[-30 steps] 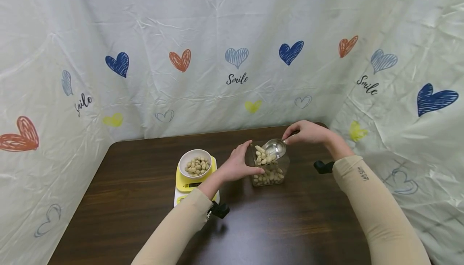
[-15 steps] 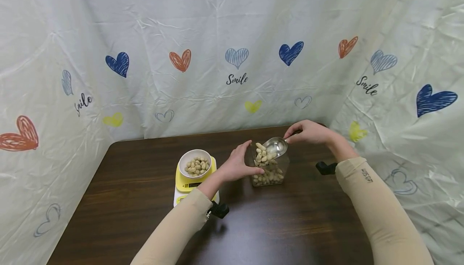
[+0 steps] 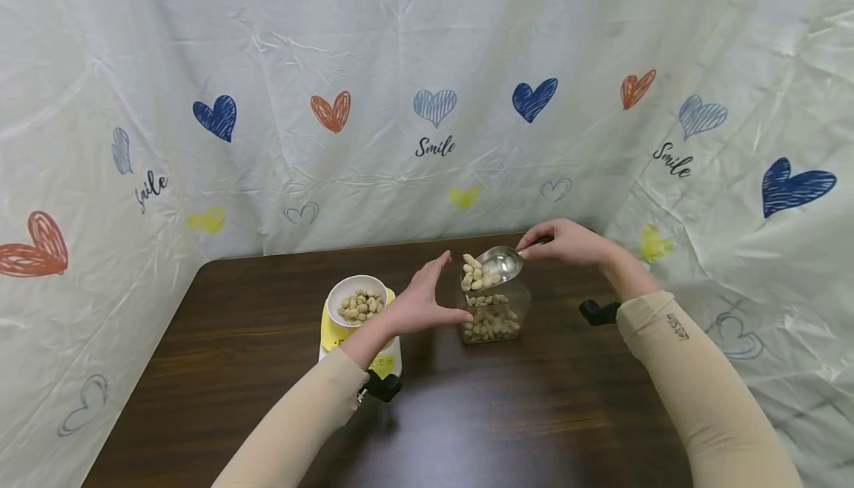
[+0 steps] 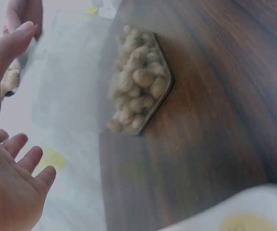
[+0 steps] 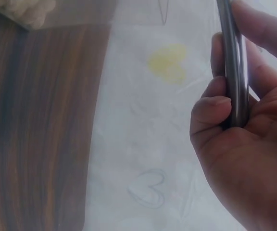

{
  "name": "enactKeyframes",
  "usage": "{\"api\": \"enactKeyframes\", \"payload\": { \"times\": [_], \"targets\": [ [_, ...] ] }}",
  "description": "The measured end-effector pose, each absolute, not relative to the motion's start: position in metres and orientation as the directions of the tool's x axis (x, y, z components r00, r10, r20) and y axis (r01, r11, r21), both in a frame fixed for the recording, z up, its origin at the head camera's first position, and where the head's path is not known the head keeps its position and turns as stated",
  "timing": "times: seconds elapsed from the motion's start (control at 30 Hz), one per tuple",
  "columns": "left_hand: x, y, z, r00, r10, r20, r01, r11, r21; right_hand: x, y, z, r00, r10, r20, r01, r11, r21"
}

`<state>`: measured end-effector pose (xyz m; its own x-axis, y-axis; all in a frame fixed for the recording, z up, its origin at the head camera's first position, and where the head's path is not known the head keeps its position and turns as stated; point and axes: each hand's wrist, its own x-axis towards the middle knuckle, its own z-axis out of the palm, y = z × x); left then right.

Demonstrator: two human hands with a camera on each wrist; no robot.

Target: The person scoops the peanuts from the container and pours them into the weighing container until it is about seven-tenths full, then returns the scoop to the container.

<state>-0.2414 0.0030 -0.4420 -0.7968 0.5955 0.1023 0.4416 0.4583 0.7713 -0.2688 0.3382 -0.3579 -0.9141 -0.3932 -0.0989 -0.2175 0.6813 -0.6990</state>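
Observation:
My right hand (image 3: 563, 243) grips the dark handle of a metal scoop (image 3: 507, 261); in the right wrist view its fingers curl around the handle (image 5: 237, 91). Shelled-looking detail is small, but peanuts (image 3: 476, 273) fill the front of the scoop, which is raised over a clear square container (image 3: 524, 301). More peanuts (image 4: 138, 79) lie at the bottom of that container. Beside its left wall my left hand (image 3: 422, 307) is open, thumb and fingers spread. The left wrist view shows it apart from the container with nothing in it.
Left of the container, a white bowl (image 3: 339, 297) holding peanuts stands on a yellow and white kitchen scale (image 3: 387, 364), partly behind my left forearm. The dark wooden table (image 3: 494, 421) meets a white sheet (image 3: 373, 184) with printed hearts at its back edge.
The peanut-loaded scoop has risen out of the container and shifted slightly left. My left hand has let go of the container and drawn back to the left.

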Motion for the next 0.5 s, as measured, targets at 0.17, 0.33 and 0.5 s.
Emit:
{"api": "enactKeyframes", "payload": {
  "times": [0.17, 0.33, 0.5],
  "targets": [
    [-0.239, -0.023, -0.427, -0.796, 0.588, 0.144, 0.474, 0.457, 0.753, -0.259, 0.32, -0.345, -0.919, -0.383, -0.088, -0.219, 0.685, -0.695],
    [-0.238, -0.053, -0.413, -0.806, 0.568, 0.168, 0.479, 0.458, 0.749, -0.257, 0.308, -0.346, -0.923, -0.375, -0.083, -0.21, 0.675, -0.707],
    [-0.239, -0.087, -0.404, -0.831, 0.527, 0.175, 0.457, 0.469, 0.756, -0.259, 0.295, -0.353, -0.926, -0.368, -0.083, -0.198, 0.663, -0.722]
  ]
}}
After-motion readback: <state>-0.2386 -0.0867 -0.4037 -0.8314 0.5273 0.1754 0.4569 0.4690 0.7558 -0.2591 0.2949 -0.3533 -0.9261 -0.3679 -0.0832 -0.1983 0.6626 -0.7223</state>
